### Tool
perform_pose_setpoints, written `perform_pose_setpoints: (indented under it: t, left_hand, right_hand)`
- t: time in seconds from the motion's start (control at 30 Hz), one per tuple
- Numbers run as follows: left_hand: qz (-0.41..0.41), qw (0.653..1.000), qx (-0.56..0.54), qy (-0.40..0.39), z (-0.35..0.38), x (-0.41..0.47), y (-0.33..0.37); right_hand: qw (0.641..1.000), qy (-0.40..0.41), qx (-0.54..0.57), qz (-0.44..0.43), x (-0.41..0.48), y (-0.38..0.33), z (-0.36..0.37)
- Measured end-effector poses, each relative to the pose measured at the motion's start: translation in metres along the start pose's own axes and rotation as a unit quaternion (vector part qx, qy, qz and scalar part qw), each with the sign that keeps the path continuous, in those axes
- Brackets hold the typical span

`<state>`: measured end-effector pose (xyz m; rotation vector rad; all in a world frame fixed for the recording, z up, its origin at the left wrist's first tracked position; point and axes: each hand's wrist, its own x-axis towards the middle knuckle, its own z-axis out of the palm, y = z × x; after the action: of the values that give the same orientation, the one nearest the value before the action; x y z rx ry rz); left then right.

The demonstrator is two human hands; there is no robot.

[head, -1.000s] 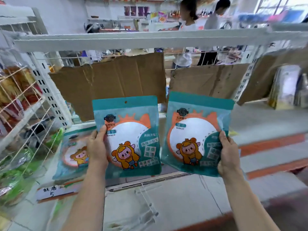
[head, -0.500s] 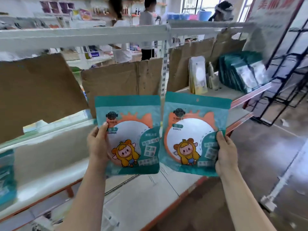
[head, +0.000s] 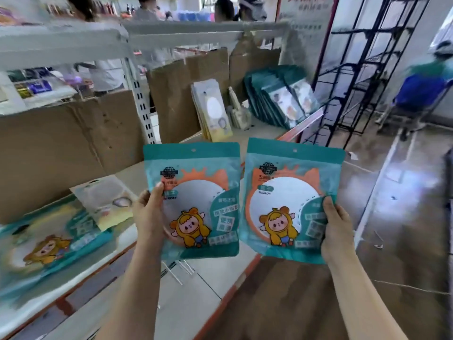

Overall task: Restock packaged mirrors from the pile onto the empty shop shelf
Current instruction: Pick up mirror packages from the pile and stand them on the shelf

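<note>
1. Head view: the left hand (head: 149,217) pinches a teal plastic mirror packet (head: 196,192), printed with a yellow cartoon figure and an orange-rimmed round mirror, by its left edge, with the thumb on the front.
2. The right hand (head: 337,231) grips a matching second packet (head: 291,200) by its lower right edge. The hands are apart. The two packets are upright, side by side and almost touching, in the air in front of the white shelf board (head: 196,298).
3. A blurred pile (head: 56,239) of like packets lies flat on the board at the left. At the far end a standing row of teal packets (head: 277,99) leans by the brown cardboard backing (head: 68,148), near some pale yellow packets (head: 213,111).
4. This looks like the carrying step: two packets are in hand and neither is placed.
5. The next move probably calls for bringing both to a bare stretch of board and standing them face out against the cardboard or the row. These slick pouches may tip, so each should be steadied before the hand lets go.
</note>
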<state>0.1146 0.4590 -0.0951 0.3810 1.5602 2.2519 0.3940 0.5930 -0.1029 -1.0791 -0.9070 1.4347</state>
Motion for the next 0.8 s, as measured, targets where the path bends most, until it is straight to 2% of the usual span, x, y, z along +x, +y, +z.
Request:
perform_pose_setpoints:
  t: [0.53, 0.8]
  left_hand:
    - [-0.042, 0.993, 0.016, -0.107, 0.221, 0.119, -0.082]
    - [-0.037, 0.995, 0.02, -0.09, 0.309, 0.155, -0.109]
  right_hand:
    - [0.991, 0.129, -0.028, -0.035, 0.186, -0.034, -0.011]
    - [0.987, 0.155, -0.014, -0.031, 0.267, -0.049, -0.012]
